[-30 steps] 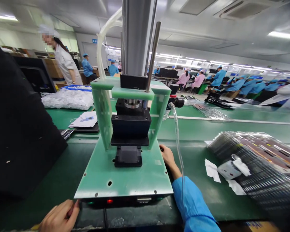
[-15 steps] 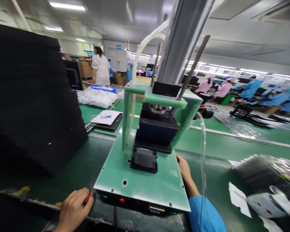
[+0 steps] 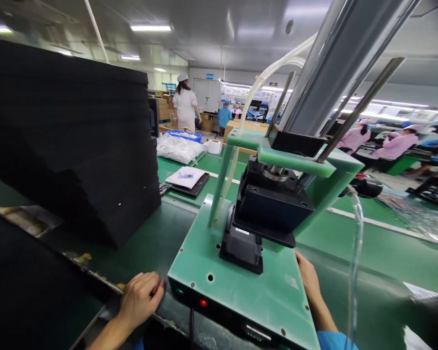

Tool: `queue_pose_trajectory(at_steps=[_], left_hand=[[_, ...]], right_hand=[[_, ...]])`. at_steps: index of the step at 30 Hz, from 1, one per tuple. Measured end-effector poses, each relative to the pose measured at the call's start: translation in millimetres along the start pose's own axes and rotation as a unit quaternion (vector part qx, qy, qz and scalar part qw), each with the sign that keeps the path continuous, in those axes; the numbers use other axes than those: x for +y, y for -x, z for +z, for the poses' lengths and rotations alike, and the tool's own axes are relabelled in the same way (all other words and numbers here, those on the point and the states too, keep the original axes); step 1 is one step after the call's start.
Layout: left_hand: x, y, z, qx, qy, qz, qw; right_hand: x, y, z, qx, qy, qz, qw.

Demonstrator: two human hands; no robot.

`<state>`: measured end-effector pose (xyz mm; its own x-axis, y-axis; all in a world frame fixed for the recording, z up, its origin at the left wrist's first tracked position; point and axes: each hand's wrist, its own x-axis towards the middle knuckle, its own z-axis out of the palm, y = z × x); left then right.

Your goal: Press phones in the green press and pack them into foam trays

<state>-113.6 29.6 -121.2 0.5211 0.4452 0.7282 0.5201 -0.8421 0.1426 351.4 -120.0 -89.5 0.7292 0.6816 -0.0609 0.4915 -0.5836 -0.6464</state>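
Note:
A green press fixture stands in front of me on the green bench. Its black press head sits down on a black nest block. My left hand is curled against the fixture's front left corner, fingertips touching its side near a green light. My right hand rests along the fixture's right edge, fingers pressed to the side; what they touch is hidden. A red light glows on the front panel.
A tall stack of black foam sheets stands at the left. A clear air hose hangs at the right. A clipboard with paper and bagged white parts lie behind. Several people work at far benches.
The view has swung to the left, so the fixture now sits right of centre and the foam stack fills the left. Both hands stay at the fixture's sides.

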Motion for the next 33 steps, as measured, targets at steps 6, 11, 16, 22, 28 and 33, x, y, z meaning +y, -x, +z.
queue_pose_trajectory(at_steps=[6, 11, 16, 22, 28, 33], left_hand=[[0.9, -1.2, -0.6, -0.002, -0.004, -0.002, 1.000], [1.7, -0.9, -0.8, -0.002, -0.004, -0.007, 1.000], [2.8, -2.2, -1.8, 0.002, -0.006, -0.006, 1.000], [2.2, 0.9, -1.6, 0.003, -0.016, -0.010, 1.000], [0.7, 2.1, 0.5, -0.006, -0.020, -0.014, 1.000], [0.7, 2.7, 0.8, -0.013, -0.016, -0.020, 1.000]], right_hand=[[-7.2, 3.9, -4.4, -0.008, 0.006, 0.004, 1.000], [-15.0, 6.8, -6.5, -0.003, 0.010, 0.018, 1.000], [-15.7, 6.6, -6.0, 0.007, -0.004, 0.015, 1.000], [-13.6, 5.3, -5.0, 0.016, -0.007, 0.003, 1.000], [-16.4, 7.2, -6.3, 0.008, -0.003, 0.010, 1.000], [-20.4, 10.0, -9.7, -0.002, 0.008, 0.019, 1.000]])
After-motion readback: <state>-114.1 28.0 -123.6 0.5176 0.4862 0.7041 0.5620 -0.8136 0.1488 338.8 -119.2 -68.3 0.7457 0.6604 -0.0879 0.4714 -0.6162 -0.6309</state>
